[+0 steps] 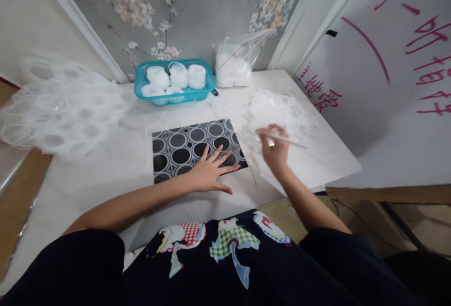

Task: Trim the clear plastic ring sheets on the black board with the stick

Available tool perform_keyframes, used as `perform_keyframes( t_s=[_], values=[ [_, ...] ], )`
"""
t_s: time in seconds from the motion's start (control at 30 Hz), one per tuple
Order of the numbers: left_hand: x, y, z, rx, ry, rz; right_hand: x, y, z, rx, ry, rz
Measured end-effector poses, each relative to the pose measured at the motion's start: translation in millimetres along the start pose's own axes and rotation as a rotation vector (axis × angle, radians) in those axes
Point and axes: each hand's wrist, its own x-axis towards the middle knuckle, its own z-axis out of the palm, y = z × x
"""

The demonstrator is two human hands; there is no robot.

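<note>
A black rectangular sheet (180, 156) with a pattern of pale rings lies on the white table. My left hand (209, 172) rests flat on its right part, fingers spread. To the right of the sheet, my right hand (275, 148) is closed round a thin pale stick (294, 143), which points to the right. Just beyond that hand spreads a loose pile of translucent white rings (264, 104). Faint clear rings lie along the left and far edges of the sheet.
At the back stands a blue basket (209, 90) with several white rolls of rings (179, 76). Beside it is a clear zip bag (234, 68) with white contents. A large heap of white ring mesh (59, 113) covers the left end. A whiteboard (380, 146) borders the table's right side.
</note>
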Motion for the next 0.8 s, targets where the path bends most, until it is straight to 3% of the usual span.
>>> perform_keyframes(
  t_s=[0.13,0.27,0.8],
  values=[
    [-27,-6,8,0.072,0.061,-0.025,-64,-49,15,0.171,-0.349,0.012],
    [-38,-7,12,0.109,0.073,-0.021,-84,-61,18,0.275,-0.526,0.085],
    [-33,-3,21,0.041,0.141,-0.053,-82,-58,17,0.258,-0.496,0.154]
  ],
)
